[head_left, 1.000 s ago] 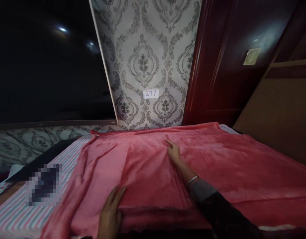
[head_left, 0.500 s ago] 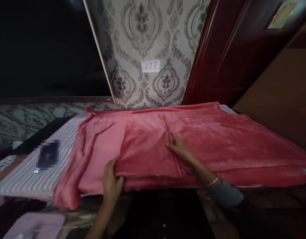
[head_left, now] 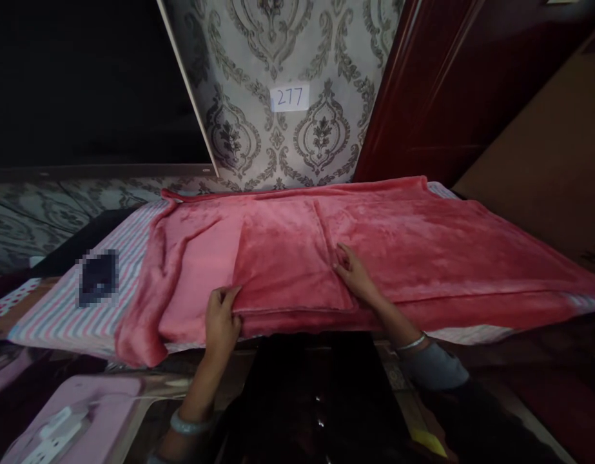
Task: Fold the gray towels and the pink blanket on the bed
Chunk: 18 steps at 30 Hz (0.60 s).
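Observation:
A plush red blanket (head_left: 452,245) is spread over a surface with a striped cover. A folded rectangular section (head_left: 282,264) of it lies in the middle, over a paler pink part. My left hand (head_left: 224,319) is at the near left corner of that section, thumb and fingers pinching its edge. At the section's right edge, my right hand (head_left: 352,274) has its thumb and fingers closed on the ridge of cloth. Part of the cloth in each grip is hidden by the fingers. A thick rolled edge (head_left: 155,290) of the blanket runs down the left side.
The striped cover (head_left: 69,322) shows at the left, with a blurred dark item (head_left: 98,278) on it. Below stands a pink stool-like surface (head_left: 104,393) bearing a white power strip (head_left: 60,435). Behind are a dark screen (head_left: 84,84), patterned wall and reddish wooden panel (head_left: 423,96).
The view has tipped down, so the blanket sits higher in the picture. Both hands stay on the folded section; the right hand has slid slightly nearer along its edge.

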Motion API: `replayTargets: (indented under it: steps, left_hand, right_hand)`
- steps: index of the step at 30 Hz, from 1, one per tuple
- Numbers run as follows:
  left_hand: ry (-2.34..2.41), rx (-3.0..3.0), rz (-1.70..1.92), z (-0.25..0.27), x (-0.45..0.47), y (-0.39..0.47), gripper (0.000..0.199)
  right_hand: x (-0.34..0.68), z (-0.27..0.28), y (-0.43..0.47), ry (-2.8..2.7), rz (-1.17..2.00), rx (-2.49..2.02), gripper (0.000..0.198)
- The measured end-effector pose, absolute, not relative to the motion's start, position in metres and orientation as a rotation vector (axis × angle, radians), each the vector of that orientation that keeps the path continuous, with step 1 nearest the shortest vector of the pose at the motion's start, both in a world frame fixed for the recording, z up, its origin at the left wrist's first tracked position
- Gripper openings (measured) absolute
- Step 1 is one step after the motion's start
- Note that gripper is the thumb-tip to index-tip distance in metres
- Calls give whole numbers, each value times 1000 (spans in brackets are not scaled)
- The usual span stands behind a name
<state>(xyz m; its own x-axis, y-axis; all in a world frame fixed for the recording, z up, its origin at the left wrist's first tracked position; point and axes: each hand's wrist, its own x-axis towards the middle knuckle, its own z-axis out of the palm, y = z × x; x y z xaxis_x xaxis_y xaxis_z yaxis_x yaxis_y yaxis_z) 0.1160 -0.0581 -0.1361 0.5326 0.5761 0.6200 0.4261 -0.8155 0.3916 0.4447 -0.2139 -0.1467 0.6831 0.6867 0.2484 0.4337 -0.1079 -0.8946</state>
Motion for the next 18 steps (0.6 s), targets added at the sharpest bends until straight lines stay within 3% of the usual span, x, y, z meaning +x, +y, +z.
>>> replayTargets:
  steps: [4, 10, 18]
  left_hand:
    - [865, 2583, 1153, -137, 116, -58, 68]
    - [872, 2661, 1061, -139, 114, -57, 70]
    - [838, 2617, 1100, -142, 110, -53, 67]
  right_hand:
    - [433, -140, -222, -974, 225, -1745, 74]
    - [431, -135, -218, -1078, 66, -1625, 62]
    - [431, -130, -229, -982, 110, -1892, 18]
